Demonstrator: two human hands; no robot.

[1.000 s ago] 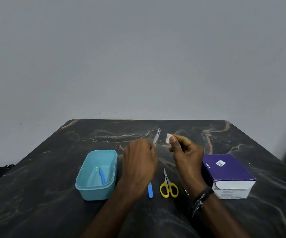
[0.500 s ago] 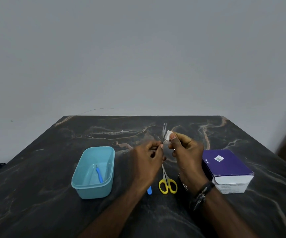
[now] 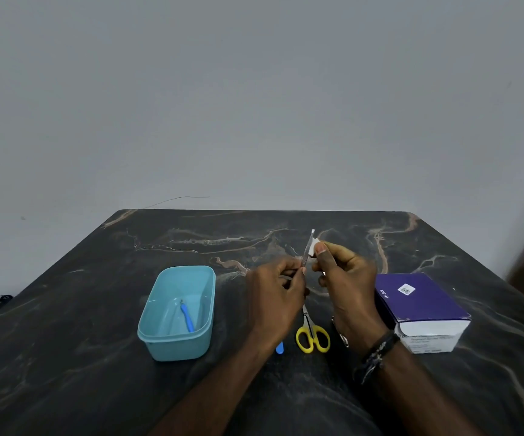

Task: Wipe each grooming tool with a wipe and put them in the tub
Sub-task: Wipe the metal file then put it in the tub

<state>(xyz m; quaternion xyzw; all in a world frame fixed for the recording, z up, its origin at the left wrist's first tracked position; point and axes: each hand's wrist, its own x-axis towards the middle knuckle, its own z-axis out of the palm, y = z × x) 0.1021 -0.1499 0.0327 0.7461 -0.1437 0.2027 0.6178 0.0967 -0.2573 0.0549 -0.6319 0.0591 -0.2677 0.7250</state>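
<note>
My left hand [image 3: 274,292] pinches the lower end of a thin metal nail file [image 3: 308,249], which points up and away. My right hand [image 3: 345,281] holds a small white wipe [image 3: 313,249] between thumb and fingers, pressed against the file's right side. A teal tub [image 3: 160,336] stands to the left with one blue-handled tool [image 3: 187,316] lying in it. Yellow-handled scissors [image 3: 312,336] lie on the table below my hands. Another blue-handled tool [image 3: 279,347] peeks out under my left wrist, mostly hidden.
A purple and white box [image 3: 421,305] sits on the right of the dark marbled table [image 3: 65,357]. A small metal item [image 3: 344,338] lies beside my right wrist, partly hidden. A plain grey wall rises behind the table's far edge.
My left hand brought the file from apart to against the wipe in my right hand. The camera view shifted slightly; the items on the table stayed put.
</note>
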